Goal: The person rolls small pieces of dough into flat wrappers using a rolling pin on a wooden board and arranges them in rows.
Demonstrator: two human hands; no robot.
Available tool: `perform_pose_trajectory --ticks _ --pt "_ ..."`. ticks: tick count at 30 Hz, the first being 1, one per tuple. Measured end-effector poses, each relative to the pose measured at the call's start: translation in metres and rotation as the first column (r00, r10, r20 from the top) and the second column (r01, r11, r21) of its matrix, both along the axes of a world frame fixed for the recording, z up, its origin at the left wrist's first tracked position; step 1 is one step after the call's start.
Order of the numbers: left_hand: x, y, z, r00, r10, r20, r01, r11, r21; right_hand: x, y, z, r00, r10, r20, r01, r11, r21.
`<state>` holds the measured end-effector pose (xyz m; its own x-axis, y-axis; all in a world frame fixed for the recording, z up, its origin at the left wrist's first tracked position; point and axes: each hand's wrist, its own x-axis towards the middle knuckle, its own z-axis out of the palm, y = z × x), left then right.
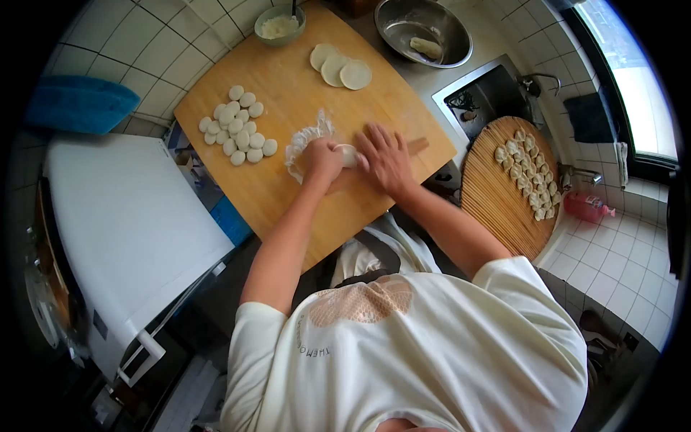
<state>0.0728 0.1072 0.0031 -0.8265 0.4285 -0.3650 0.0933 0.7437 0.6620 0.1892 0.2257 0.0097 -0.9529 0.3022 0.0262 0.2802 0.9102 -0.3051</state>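
Observation:
On the wooden board (281,72), my left hand (322,160) has its fingers closed on the left edge of a small dough disc (347,154). My right hand (386,157) lies with fingers spread on a wooden rolling pin (417,146), just right of the disc. Part of the pin is hidden under that hand. White flour (308,141) is scattered beside my left hand. Several small dough pieces (235,124) lie in a cluster to the left. Three rolled wrappers (332,70) overlap near the board's far edge.
A bowl of filling (280,27) stands at the far corner. Behind the board a metal bowl (389,29) holds dough. Right of it are a sink (484,101) and a round slatted tray (489,194) with several dumplings. A white appliance (137,230) stands left.

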Motion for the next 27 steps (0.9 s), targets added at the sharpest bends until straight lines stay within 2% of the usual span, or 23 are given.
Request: perform_pose_trajectory --ticks 2,3,5,6,7,9,10,11,14,15,16,17,19,20,21,22,23,26,27 --pt "0.006 -0.012 0.000 0.951 0.175 0.256 -0.221 0.962 0.163 0.031 -0.010 -0.004 0.999 0.023 0.032 -0.024 0.999 0.036" --pt "0.011 -0.015 -0.001 0.949 0.177 0.261 -0.224 0.961 0.161 0.040 -0.016 -0.003 1.000 -0.009 0.012 0.008 0.999 0.045" --pt "0.021 -0.016 -0.003 0.997 0.057 0.056 -0.067 0.979 0.194 0.034 -0.015 -0.009 0.999 -0.039 -0.004 0.039 0.998 0.051" --pt "0.020 -0.012 0.016 1.000 -0.023 0.006 0.023 0.992 0.123 0.007 -0.007 -0.011 0.999 -0.021 -0.047 0.024 0.997 0.071" --pt "0.018 -0.007 0.015 1.000 -0.027 0.010 0.026 0.992 0.121 -0.019 0.000 -0.013 0.996 -0.005 -0.089 0.013 0.996 0.090" --pt "0.004 0.011 0.012 0.984 -0.090 -0.154 0.075 0.992 -0.100 -0.063 0.008 -0.013 0.985 -0.104 -0.138 0.114 0.991 0.067" --pt "-0.003 0.013 0.012 0.993 -0.057 -0.104 0.055 0.998 -0.024 -0.062 0.009 -0.013 0.985 -0.106 -0.139 0.116 0.991 0.069" --pt "-0.005 0.015 0.015 0.992 -0.056 -0.113 0.055 0.998 -0.017 -0.064 0.011 -0.012 0.985 -0.095 -0.142 0.105 0.993 0.061" --pt "-0.006 0.003 0.014 0.992 -0.068 -0.108 0.061 0.996 -0.071 -0.024 0.002 -0.017 0.996 -0.013 -0.090 0.022 0.995 0.095" --pt "-0.004 -0.006 0.009 0.999 0.032 -0.039 -0.030 0.999 0.037 0.002 -0.003 -0.014 0.999 0.034 -0.017 -0.032 0.994 0.101" --pt "0.000 -0.014 0.002 0.991 0.124 0.046 -0.130 0.982 0.137 0.027 -0.011 -0.013 1.000 0.010 -0.016 -0.009 0.997 0.075" --pt "0.006 -0.018 -0.010 0.990 0.128 0.055 -0.135 0.981 0.137 0.034 -0.014 -0.012 1.000 0.014 -0.008 -0.014 0.997 0.075" --pt "0.015 -0.023 -0.008 0.981 0.161 0.106 -0.186 0.932 0.310 0.040 -0.019 -0.010 1.000 -0.018 -0.017 0.019 0.998 0.054" --pt "0.019 -0.021 -0.007 0.993 0.111 0.037 -0.116 0.967 0.225 0.021 -0.012 -0.017 1.000 0.004 -0.008 -0.003 0.998 0.066" --pt "0.018 -0.014 0.004 0.993 0.109 0.041 -0.116 0.968 0.222 -0.005 -0.007 -0.016 1.000 0.000 -0.030 0.003 0.997 0.080" --pt "0.013 -0.004 0.012 0.998 0.041 -0.050 -0.036 0.996 0.082 -0.034 -0.001 -0.012 0.998 -0.004 -0.055 0.009 0.995 0.097" --pt "0.008 0.004 0.014 0.991 -0.041 -0.130 0.032 0.997 -0.067 -0.058 0.003 -0.013 0.991 -0.089 -0.104 0.096 0.993 0.062" --pt "-0.009 0.010 0.011 0.991 -0.059 -0.119 0.052 0.997 -0.058 -0.077 0.009 -0.013 0.974 -0.099 -0.206 0.119 0.989 0.086" --pt "-0.011 0.009 0.012 0.992 -0.072 -0.107 0.065 0.996 -0.067 -0.061 0.006 -0.010 0.989 -0.063 -0.131 0.073 0.994 0.075"
